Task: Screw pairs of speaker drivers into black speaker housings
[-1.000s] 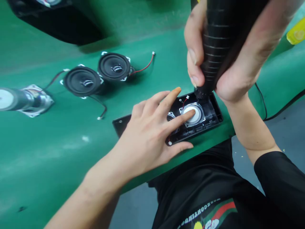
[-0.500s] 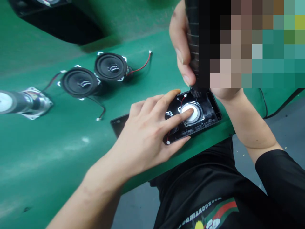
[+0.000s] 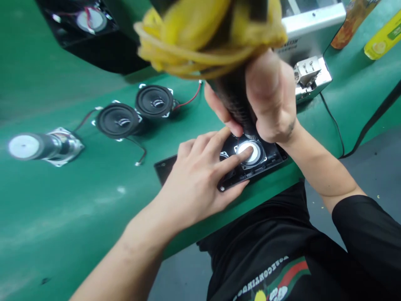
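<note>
My left hand (image 3: 200, 173) lies spread across a black plastic speaker housing (image 3: 165, 168). Its index fingertip presses the white back of a small speaker (image 3: 255, 157) inside, while the thumb rests along the near edge. Part of a second speaker (image 3: 224, 156) shows beneath that hand. In my right hand (image 3: 272, 96) is a black ribbed electric screwdriver (image 3: 234, 94), with yellow bands (image 3: 200, 46) wrapped around its upper part. The tool points down at the far rim of the white-backed speaker; its bit is hidden.
Two loose speakers (image 3: 117, 120) with wires lie face up beyond my left hand. Farther left are speaker parts with a white disc (image 3: 24, 146). A larger black housing (image 3: 103, 54) stands behind. At the right are a metal device (image 3: 313, 29), a yellow bottle (image 3: 384, 39) and a cable (image 3: 335, 121).
The screwdriver has tilted, bringing its yellow-banded upper part into view, and its tip end sits slightly lower and left. My left hand keeps its place on the housing. The camera view has shifted.
</note>
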`<state>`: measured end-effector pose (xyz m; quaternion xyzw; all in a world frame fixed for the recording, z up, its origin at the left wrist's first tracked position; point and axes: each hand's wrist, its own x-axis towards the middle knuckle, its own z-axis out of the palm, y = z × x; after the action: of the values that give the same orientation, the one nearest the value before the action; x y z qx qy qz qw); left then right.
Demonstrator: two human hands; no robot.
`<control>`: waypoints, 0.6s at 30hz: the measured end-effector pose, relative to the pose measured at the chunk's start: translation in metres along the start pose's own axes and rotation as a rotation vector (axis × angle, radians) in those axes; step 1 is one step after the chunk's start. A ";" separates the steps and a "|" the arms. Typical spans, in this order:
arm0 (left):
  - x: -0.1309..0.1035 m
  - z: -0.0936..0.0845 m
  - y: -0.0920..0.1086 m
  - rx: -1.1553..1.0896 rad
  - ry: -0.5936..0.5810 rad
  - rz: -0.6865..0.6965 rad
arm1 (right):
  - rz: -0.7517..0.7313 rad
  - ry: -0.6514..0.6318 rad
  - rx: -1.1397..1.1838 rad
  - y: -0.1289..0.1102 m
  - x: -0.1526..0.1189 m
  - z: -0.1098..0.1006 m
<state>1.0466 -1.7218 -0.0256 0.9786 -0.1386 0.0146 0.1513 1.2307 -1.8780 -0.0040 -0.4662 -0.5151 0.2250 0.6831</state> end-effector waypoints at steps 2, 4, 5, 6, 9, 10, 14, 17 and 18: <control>0.001 0.000 0.000 0.038 0.014 0.028 | -0.086 0.187 0.081 0.004 -0.001 0.015; 0.002 0.001 0.001 0.067 0.029 0.048 | -0.108 0.239 0.127 0.007 -0.003 0.024; 0.002 0.001 0.001 0.074 0.033 0.055 | -0.094 0.227 0.134 0.008 -0.004 0.025; 0.002 0.001 0.002 0.076 0.034 0.058 | -0.070 0.205 0.136 0.008 -0.006 0.025; 0.002 0.003 0.002 0.047 0.035 0.037 | 0.011 0.186 0.162 0.014 -0.011 0.022; 0.002 0.003 0.002 0.033 0.039 0.026 | 0.018 0.187 0.166 0.018 -0.012 0.022; 0.002 0.006 0.001 0.033 0.069 0.035 | 0.053 0.178 0.096 0.032 -0.014 0.026; 0.000 0.007 -0.001 0.081 0.085 0.084 | 0.066 0.218 0.092 0.021 -0.012 0.023; 0.000 0.008 -0.001 0.086 0.093 0.091 | 0.064 0.239 0.100 0.009 -0.012 0.017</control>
<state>1.0466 -1.7228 -0.0336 0.9751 -0.1752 0.0729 0.1146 1.2122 -1.8759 -0.0171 -0.4711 -0.4029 0.2149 0.7547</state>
